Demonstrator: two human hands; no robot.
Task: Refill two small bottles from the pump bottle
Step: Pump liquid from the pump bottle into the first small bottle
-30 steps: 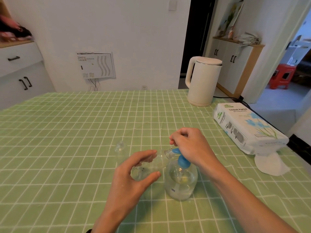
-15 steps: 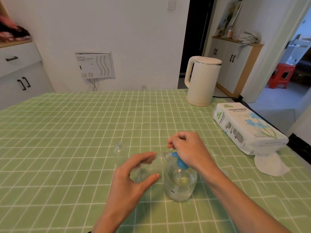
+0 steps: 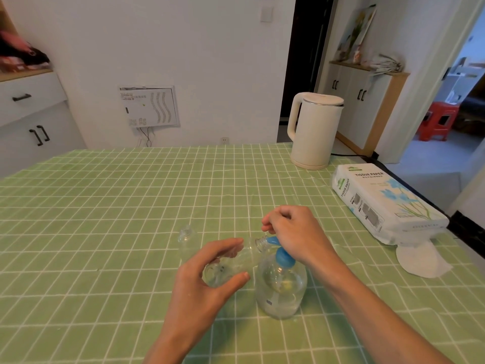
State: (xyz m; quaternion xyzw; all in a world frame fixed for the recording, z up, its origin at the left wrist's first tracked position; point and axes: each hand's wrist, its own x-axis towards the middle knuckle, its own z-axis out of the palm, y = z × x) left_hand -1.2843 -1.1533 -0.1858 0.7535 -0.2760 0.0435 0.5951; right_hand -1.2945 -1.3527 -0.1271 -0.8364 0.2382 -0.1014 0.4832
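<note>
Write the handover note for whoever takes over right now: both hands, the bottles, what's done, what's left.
Left hand: holds one small bottle tilted, mouth at the blue spout of the pump head.
Right hand: curled over the pump head; pump bottle stands on the table.
Second small bottle: upright, open, beyond the left hand, untouched.
Done: small bottle lined up; fill level unreadable.
Left: pump it full, then fill the second.

Bare left forearm [image 3: 168,342], right forearm [image 3: 367,311].
</note>
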